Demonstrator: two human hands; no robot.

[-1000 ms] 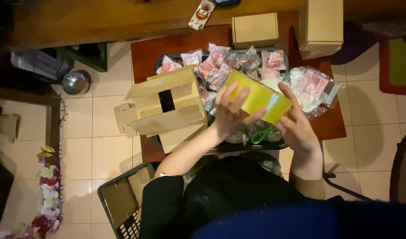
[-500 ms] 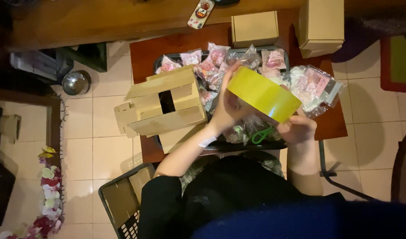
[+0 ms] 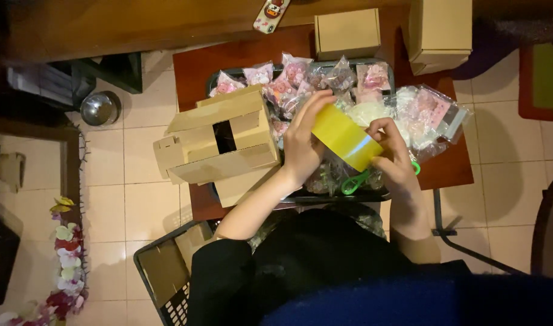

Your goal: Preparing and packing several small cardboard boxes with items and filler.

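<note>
You held a yellow tape roll with both hands above the dark tray full of small clear packets. Your left hand had its fingers closed on the left side of the roll, and your right hand pinched its right end with curled fingers. Just left of your left hand stood a folded cardboard box. Green scissors lay under the roll, on the tray.
</note>
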